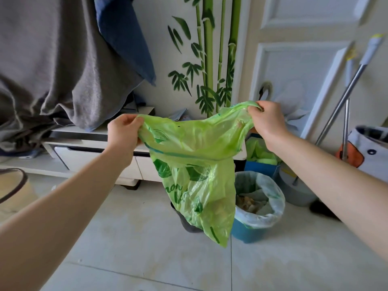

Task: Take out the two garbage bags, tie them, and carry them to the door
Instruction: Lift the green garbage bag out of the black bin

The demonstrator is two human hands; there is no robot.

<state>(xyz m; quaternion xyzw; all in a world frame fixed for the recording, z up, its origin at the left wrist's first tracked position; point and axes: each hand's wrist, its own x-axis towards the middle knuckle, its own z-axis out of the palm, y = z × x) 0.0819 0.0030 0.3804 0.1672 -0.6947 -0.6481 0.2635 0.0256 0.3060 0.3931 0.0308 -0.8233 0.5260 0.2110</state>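
A green plastic garbage bag [197, 164] with dark green print hangs in the air above the floor. My left hand [123, 131] grips its left handle and my right hand [266, 118] grips its right handle, stretching the mouth wide between them. Below and behind the bag, a dark bin [189, 224] is mostly hidden. To the right stands a blue bin [249, 233] lined with a pale translucent garbage bag [270, 208] that holds paper and scraps.
A white low cabinet [88, 158] with grey cloth [54, 66] draped over it stands at the left. A white door [298, 59] is behind. Mop handles [344, 95], a grey bucket [294, 190] and a blue box [262, 169] of green bags crowd the right. Tiled floor lies in front.
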